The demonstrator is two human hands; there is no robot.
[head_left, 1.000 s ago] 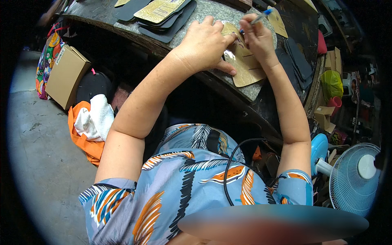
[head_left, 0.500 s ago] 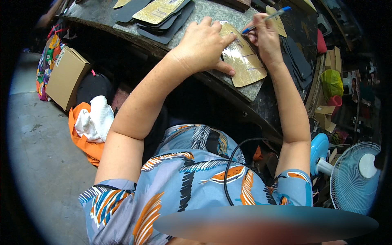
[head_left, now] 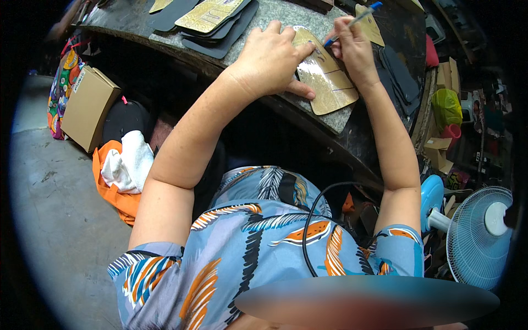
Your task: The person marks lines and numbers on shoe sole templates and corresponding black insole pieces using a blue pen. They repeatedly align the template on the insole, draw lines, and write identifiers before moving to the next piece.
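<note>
Left hand lies flat, grip released, pinning a tan cardboard pattern on the stone worktop. Right hand has its grip clenched around a blue pen, tip at the pattern's top edge.

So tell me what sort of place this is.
Probably a small shoemaking or leather-cutting workshop: the left hand pins a tan pattern piece on a stone bench, the right hand traces with a pen, and dark cut pieces lie stacked.

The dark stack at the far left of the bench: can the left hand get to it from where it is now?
Probably yes. The left hand lies flat on the tan template, and the stack sits just beyond it on the bench, with nothing between. It would have to let go of the template.
</note>
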